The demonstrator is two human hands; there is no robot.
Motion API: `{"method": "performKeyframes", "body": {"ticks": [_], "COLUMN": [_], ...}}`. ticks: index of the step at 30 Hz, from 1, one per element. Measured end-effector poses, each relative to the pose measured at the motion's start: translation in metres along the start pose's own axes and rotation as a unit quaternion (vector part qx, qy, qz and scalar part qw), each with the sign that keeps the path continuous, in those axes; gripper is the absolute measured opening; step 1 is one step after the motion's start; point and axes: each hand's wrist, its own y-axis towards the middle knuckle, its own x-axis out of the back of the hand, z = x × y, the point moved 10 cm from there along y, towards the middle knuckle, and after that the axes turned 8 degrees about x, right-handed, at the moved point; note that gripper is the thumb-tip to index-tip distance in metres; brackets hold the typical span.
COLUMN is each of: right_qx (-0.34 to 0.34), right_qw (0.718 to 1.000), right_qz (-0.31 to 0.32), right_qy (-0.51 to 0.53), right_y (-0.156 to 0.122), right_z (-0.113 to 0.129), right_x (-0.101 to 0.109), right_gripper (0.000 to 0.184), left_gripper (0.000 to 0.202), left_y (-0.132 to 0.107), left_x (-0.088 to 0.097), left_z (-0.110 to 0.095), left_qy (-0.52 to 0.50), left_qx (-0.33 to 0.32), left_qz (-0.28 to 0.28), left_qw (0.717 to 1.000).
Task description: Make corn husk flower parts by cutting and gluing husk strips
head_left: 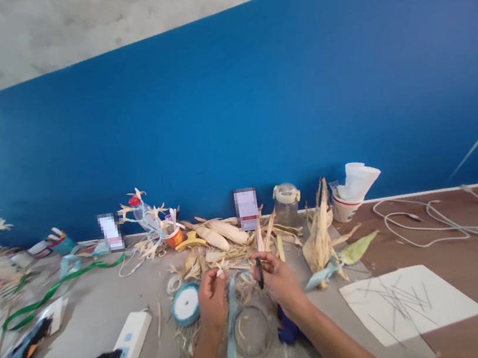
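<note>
My left hand is closed, pinching a small pale piece of corn husk at the fingertips. Opposite it, my right hand is closed around scissors with a black handle; the blades are too blurred to make out. The hands are a short way apart above the table. Beside my left wrist lies a spool of light blue ribbon, and a loose ribbon strip runs between my forearms. A coil of thin wire lies there too. Under my right wrist a dark blue object is partly hidden.
Dried corn husks are heaped behind my hands, near a clear jar and a paper cup. A power strip and glue gun lie left. Thin sticks rest on white paper at right. A blue partition stands behind.
</note>
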Motion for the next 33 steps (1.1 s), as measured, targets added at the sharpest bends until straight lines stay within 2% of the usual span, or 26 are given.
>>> {"method": "performKeyframes", "body": {"ticks": [5, 11, 14, 18, 23, 28, 33], "right_qx": [0.006, -0.022, -0.031, -0.040, -0.060, -0.080, -0.071], "right_qw": [1.000, 0.998, 0.995, 0.993, 0.988, 0.981, 0.976], "right_qz": [-0.008, 0.057, 0.087, 0.106, 0.128, 0.155, 0.169], "right_qy": [0.017, -0.029, -0.035, -0.044, -0.060, -0.087, -0.113], "right_y": [-0.001, -0.006, -0.009, -0.009, -0.009, -0.008, -0.008], "right_z": [0.005, -0.001, -0.001, 0.002, 0.006, 0.009, 0.008], "right_x": [-0.001, -0.015, -0.022, -0.023, -0.019, -0.014, -0.013], "right_gripper": [0.039, 0.037, 0.039, 0.039, 0.036, 0.035, 0.031], "left_gripper": [0.028, 0.027, 0.025, 0.019, 0.015, 0.013, 0.013], "left_y": [0.001, 0.003, 0.005, 0.007, 0.005, 0.001, -0.001], "left_x": [-0.009, -0.011, -0.007, 0.009, 0.014, 0.013, 0.013], "left_z": [0.007, 0.009, 0.009, 0.006, -0.003, -0.011, -0.017], "left_qy": [-0.044, -0.066, -0.046, 0.012, 0.057, 0.066, 0.090], "left_qx": [0.045, 0.050, 0.029, -0.034, -0.101, -0.122, -0.134], "left_qz": [0.036, 0.055, 0.042, -0.013, -0.030, -0.043, -0.052], "left_qw": [0.997, 0.995, 0.998, 0.999, 0.993, 0.989, 0.986]}}
